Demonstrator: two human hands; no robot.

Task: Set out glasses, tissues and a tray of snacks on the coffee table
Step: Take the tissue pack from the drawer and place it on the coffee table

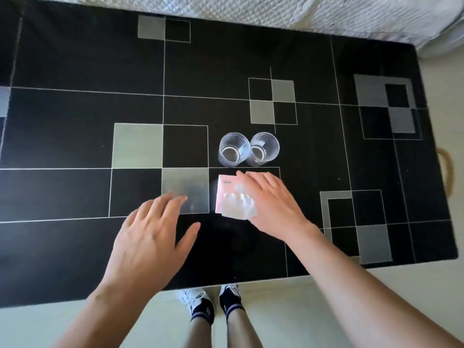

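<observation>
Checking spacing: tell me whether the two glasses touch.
Touching: in the head view the left glass and the right glass show overlapping rims, no dark table between.

Table (75,59): low, rectangular, glossy black top; thin white grid lines; grey squares scattered in clusters. Takes up most of the view.
Bedding (326,13): white, quilted, along far edge of table; rumpled at right corner.
Floor (439,285): pale cream, smooth, seen at right and near sides of table.
Handle (448,172): tan, curved, by right edge of table; rest hidden.
Light: bright, even; soft glare on table near centre.
</observation>
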